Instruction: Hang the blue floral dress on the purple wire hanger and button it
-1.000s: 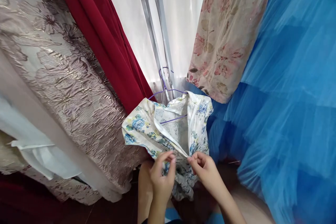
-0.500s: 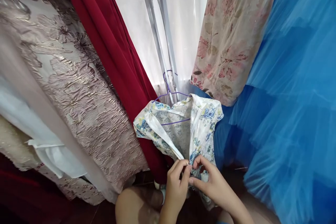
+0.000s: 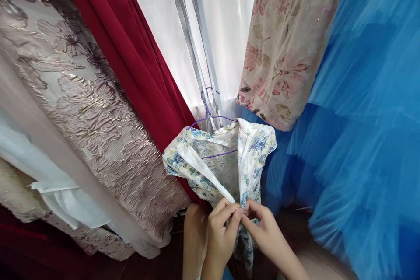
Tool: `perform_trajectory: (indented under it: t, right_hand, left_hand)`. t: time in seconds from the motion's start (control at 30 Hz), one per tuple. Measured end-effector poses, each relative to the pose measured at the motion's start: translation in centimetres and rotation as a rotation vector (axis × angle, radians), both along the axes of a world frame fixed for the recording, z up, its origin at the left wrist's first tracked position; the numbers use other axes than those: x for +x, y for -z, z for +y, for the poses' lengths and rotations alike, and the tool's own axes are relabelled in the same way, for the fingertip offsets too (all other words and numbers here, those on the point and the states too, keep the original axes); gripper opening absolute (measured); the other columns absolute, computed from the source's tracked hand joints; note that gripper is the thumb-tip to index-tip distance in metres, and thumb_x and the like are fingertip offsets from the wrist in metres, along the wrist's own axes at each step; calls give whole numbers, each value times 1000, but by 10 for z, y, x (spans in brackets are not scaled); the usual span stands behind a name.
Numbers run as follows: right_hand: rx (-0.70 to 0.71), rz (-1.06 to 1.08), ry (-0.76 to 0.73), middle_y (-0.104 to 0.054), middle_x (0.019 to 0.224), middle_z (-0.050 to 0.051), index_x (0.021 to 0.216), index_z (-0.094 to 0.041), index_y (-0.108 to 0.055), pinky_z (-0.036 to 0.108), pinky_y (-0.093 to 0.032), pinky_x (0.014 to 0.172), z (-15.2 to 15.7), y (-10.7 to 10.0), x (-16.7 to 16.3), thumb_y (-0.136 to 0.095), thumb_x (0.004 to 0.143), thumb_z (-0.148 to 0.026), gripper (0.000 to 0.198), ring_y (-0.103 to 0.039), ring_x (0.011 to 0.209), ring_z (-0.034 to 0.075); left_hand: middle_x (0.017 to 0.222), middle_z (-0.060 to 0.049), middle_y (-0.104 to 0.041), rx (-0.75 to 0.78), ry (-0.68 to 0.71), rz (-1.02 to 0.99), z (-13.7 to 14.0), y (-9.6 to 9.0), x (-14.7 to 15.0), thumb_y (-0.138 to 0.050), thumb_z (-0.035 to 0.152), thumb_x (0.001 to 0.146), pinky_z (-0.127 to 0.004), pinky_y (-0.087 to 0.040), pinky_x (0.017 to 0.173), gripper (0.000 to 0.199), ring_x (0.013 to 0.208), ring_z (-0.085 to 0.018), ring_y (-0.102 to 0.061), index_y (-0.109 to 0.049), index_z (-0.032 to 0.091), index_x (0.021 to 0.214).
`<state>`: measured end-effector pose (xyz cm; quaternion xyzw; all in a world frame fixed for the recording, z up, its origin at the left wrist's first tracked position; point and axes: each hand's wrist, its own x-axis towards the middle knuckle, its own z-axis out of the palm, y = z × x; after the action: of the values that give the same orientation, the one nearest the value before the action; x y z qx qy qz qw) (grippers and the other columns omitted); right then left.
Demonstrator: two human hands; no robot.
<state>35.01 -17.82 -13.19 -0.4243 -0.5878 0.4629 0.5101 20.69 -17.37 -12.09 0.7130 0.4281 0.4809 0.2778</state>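
A short-sleeved white dress with blue and yellow flowers (image 3: 203,182) hangs on a thin purple wire hanger (image 3: 206,109), its front open in a deep V. My left hand (image 3: 223,223) pinches the left front edge at the bottom of the V. Right beside it, my right hand (image 3: 259,221) has its fingers closed on the other front edge, and the fingertips of both hands meet. Whatever small fastening lies between the fingertips is hidden. Below my hands the lower part of the dress hangs bunched.
Grey metal poles (image 3: 193,30) stand behind the hanger, before a white curtain (image 3: 226,17). To the left hang a dark red cloth (image 3: 131,57) and a pinkish embossed garment (image 3: 98,113). A beige floral garment (image 3: 278,52) and a layered blue tulle dress (image 3: 367,96) hang to the right.
My right hand has closed in on my left, and their fingertips now touch at the dress front. The dress has shifted slightly left, and the knee at lower left has moved right.
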Motion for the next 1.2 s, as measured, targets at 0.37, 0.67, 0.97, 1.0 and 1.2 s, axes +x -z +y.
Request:
perform_trajectory:
  t: [0.37, 0.67, 0.97, 1.0, 1.2]
  right_hand:
    - [-3, -44, -55, -53, 70, -1, 72, -19, -50, 26, -39, 66, -9, -18, 7, -61, 89, -28, 22, -50, 70, 16]
    - [-37, -111, -64, -52, 72, -1, 73, -19, -52, 27, -39, 68, -4, -11, 29, -62, 87, -31, 21, -52, 73, 17]
    - [-57, -159, -72, -53, 67, -1, 72, -18, -54, 26, -37, 62, -2, 13, 42, -65, 85, -34, 24, -50, 67, 16]
    - [-57, -153, -66, -54, 66, -1, 71, -18, -54, 26, -37, 61, 0, 10, 41, -66, 85, -36, 25, -51, 66, 16]
    - [38, 10, -100, -62, 67, 3, 70, -19, -57, 28, -42, 60, 41, -50, 24, -53, 93, -54, 42, -55, 63, 16]
  left_hand:
    - [81, -4, -60, 358, -404, -64, 36, -34, 5, -56, 27, 95, -27, -48, 71, 22, 77, -17, -59, -76, 20, 103]
    - [106, -8, -64, 730, -551, 10, 121, -125, 8, -63, 31, 91, -40, -46, 95, 18, 106, -23, -55, -78, 22, 95]
    - [99, -4, -76, 564, -316, 37, 129, -137, 2, -59, 32, 95, -39, -48, 94, 22, 96, -20, -67, -77, 22, 101]
    - [100, -4, -76, 558, -315, 42, 126, -134, 2, -59, 32, 95, -39, -48, 94, 22, 98, -21, -67, -77, 22, 103]
    - [101, -5, -74, 604, -242, 205, 106, -128, -9, -59, 29, 94, -39, -47, 95, 26, 96, -20, -64, -72, 22, 116]
